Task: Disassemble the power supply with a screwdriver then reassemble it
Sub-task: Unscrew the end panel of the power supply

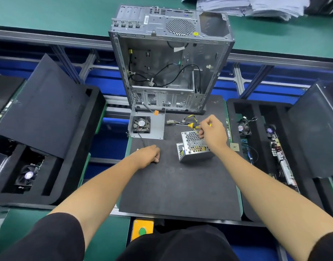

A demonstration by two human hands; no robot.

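Supply (pixel 194 146): lying tilted on the black mat (pixel 180 185), right of centre, mesh face turned up; its cable bundle (pixel 186 120) is trailing off to the far side.
Right hand (pixel 212 131): hovering over the supply's far edge, fingers curling round a yellow-handled screwdriver (pixel 192 126); the tip is hidden.
Left hand (pixel 148 155): resting knuckles-up on the mat, left of the supply and apart from it; fingers are curling under, seemingly pinching something small and dark, cannot tell what.
Fan bracket (pixel 158 129): sitting at the mat's far left, fan (pixel 141 124) facing up.
Case (pixel 169 59): standing open at the far edge of the mat, loose black wires showing inside.
Foam trays (pixel 49 147): flanking the mat left and right, holding fans and boards.
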